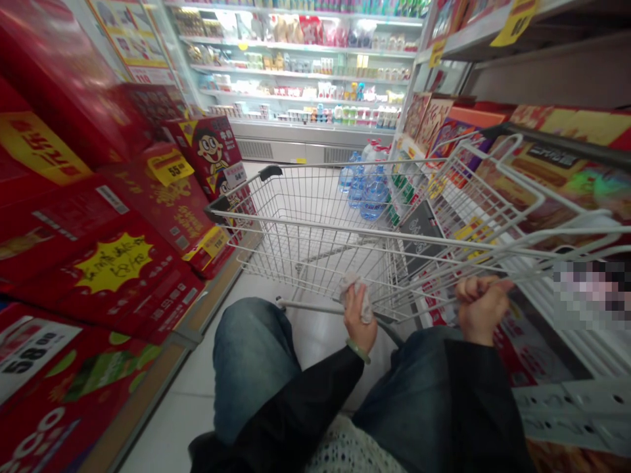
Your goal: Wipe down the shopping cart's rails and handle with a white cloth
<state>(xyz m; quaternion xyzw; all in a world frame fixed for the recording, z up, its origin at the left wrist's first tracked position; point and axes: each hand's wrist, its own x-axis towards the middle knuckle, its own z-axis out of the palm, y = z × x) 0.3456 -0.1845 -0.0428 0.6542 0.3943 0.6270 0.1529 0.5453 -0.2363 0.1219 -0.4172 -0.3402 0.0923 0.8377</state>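
Observation:
A wire shopping cart [315, 226] stands crosswise in front of my knees, its basket open at the top. My left hand [361, 323], with a pale bracelet at the wrist, is closed on a crumpled whitish cloth [366, 307]. That cloth lies against the lower wires of the cart's near side. Farther right, my right hand [483, 305] has its fingers curled around the cart's wires near the handle end. The palm and some fingertips of this hand are hidden.
Stacked red gift boxes [118, 263] line the left side. On the right, boxed goods fill a shelf [513, 13]. Big water bottles [373, 194] stand on the floor beyond the cart. A lit refrigerated display [305, 135] spans the back.

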